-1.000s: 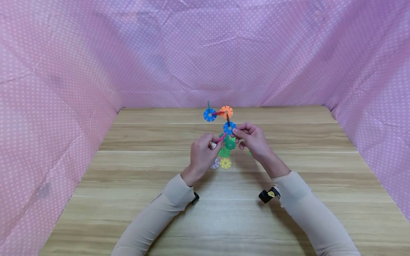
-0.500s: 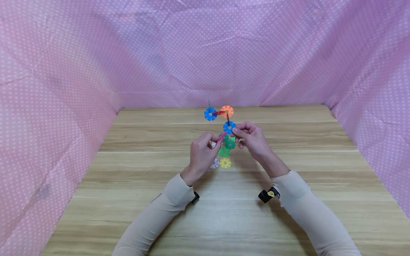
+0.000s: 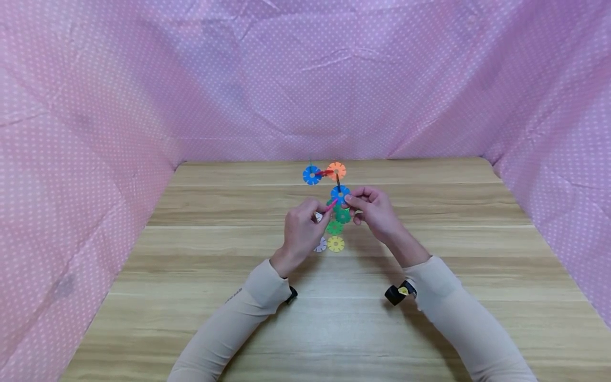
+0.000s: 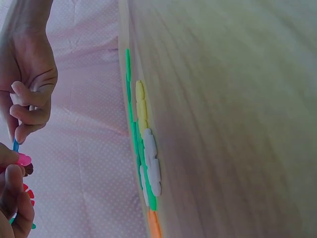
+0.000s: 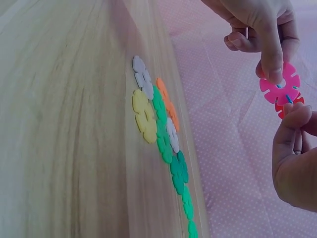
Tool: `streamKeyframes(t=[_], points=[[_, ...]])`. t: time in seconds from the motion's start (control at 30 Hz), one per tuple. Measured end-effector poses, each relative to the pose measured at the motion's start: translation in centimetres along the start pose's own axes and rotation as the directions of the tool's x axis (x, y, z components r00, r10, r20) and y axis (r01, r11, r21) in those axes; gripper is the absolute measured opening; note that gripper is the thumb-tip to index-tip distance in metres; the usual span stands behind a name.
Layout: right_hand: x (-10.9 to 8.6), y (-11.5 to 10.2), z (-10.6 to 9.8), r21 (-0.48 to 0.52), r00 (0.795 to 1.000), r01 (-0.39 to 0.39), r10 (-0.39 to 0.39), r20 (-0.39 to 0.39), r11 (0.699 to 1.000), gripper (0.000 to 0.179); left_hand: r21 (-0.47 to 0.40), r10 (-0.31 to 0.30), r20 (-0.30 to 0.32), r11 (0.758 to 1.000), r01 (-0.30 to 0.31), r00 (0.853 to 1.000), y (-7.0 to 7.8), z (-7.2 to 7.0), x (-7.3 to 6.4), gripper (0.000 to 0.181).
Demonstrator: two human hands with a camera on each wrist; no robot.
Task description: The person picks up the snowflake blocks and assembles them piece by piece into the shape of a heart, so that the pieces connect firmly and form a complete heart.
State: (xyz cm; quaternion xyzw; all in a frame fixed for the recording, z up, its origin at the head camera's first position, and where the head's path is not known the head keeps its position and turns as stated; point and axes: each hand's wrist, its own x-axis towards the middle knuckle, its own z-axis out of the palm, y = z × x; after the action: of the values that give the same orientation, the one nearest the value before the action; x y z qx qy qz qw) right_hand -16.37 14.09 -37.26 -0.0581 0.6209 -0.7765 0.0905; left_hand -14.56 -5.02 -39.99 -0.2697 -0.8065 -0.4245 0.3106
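Note:
My left hand (image 3: 302,228) pinches a pink slotted plastic disc (image 5: 285,91), seen edge-on in the head view. Its rim meets a blue disc (image 3: 339,192); how deeply the slots interlock is hard to tell. The right hand (image 3: 379,215) grips that blue disc between thumb and fingers. From it a raised chain runs away and to the left: a dark brown disc (image 3: 338,183), an orange disc (image 3: 337,170), a red disc (image 3: 324,173), another blue disc (image 3: 311,175) and a green one on edge. Fingers partly cover the pink disc.
Flat on the wooden table (image 3: 229,207) beneath the hands lie several loose discs, among them a yellow disc (image 3: 336,244), a green disc (image 3: 335,228) and a lavender disc (image 3: 321,244). Orange discs (image 5: 167,103) also show in the right wrist view. Pink dotted cloth (image 3: 334,95) surrounds the table.
The chain of discs has dipped slightly toward the person, and the right hand has come down a little with it. The left hand keeps its pinch on the pink disc, nearly still.

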Motion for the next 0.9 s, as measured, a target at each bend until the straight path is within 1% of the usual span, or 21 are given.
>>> streamKeyframes(t=[0.13, 0.3, 0.5, 0.63, 0.77, 0.9], points=[[-0.1, -0.1, -0.2, 0.013, 1.0, 0.003, -0.003, 0.014, 1.0, 0.012, -0.007, 0.026, 0.003, 1.0, -0.026, 1.0, 0.1, 0.0, 0.0, 0.013], [-0.2, -0.3, -0.2, 0.033, 1.0, -0.001, 0.0, 0.022, 0.999, 0.013, -0.028, 0.04, -0.012, 0.999, -0.041, 0.999, 0.1, 0.1, 0.0, 0.014], [-0.4, -0.6, 0.0, 0.036, 0.999, -0.018, 0.016, 0.039, 0.999, 0.009, -0.05, 0.055, -0.026, 0.997, -0.056, 0.998, 0.4, 0.2, 0.0, 0.011], [-0.6, -0.7, 0.0, 0.035, 0.999, -0.014, 0.012, 0.038, 0.999, 0.011, -0.058, 0.053, -0.037, 0.997, -0.055, 0.998, 0.6, 0.4, 0.1, 0.01], [-0.7, -1.0, 0.1, 0.036, 1.0, -0.006, 0.005, 0.029, 0.999, 0.012, -0.079, 0.035, -0.058, 0.996, -0.039, 0.998, 0.8, 0.5, 0.2, 0.012], [-0.8, -1.0, 0.2, 0.047, 1.0, -0.005, 0.004, 0.026, 0.999, 0.011, -0.08, 0.019, -0.079, 0.996, -0.026, 0.997, 0.8, 0.6, 0.2, 0.011]])
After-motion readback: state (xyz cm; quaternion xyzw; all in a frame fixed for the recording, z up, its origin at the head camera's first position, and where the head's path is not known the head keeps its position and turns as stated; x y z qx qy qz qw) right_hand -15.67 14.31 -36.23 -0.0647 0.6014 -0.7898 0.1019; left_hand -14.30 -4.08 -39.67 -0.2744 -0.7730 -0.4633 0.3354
